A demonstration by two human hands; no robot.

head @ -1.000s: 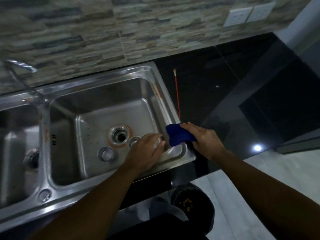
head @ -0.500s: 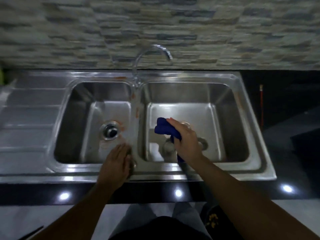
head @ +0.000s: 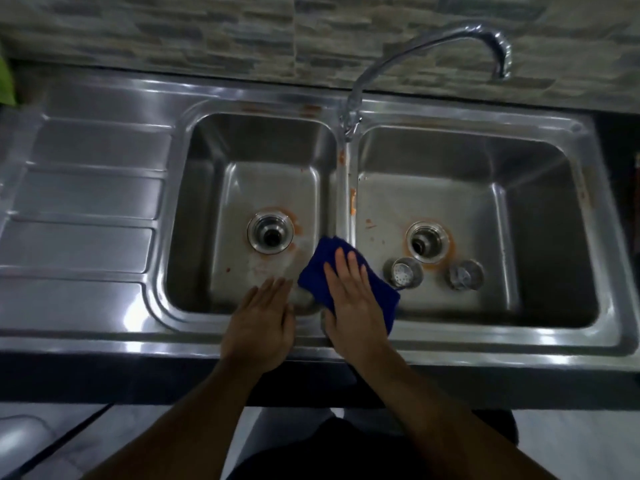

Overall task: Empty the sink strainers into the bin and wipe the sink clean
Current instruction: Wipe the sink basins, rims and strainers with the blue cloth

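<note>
**Cloth pressed flat on the divider between the two bowls**

The right hand [head: 353,303] lies flat on a folded blue cloth [head: 311,277], fingers straight and close together, pressing it down rather than gripping it. The cloth sits over the near end of the divider [head: 346,188] of the stainless steel double sink [head: 450,341], with one corner hanging into the left bowl [head: 270,188] and the other edge over the right bowl [head: 433,195].

The left hand [head: 263,317] holds nothing. It rests palm down on the near rim of the left bowl, just beside the cloth, with straight fingers reaching over the bowl's edge.

Both strainers are out of their drains and stand on the floor of the right bowl. One strainer basket [head: 403,271] is just right of the cloth, and the second strainer basket [head: 465,274] is farther right. Both are on the near side of the open right drain [head: 426,242]. The left drain [head: 270,233] is open too.

Orange stains [head: 352,206] run down the divider and ring both drains.

The curved tap [head: 433,43] rises from the far rim and arcs to the right. A ribbed drainboard [head: 86,202] adjoins the left bowl on its left side.
</note>
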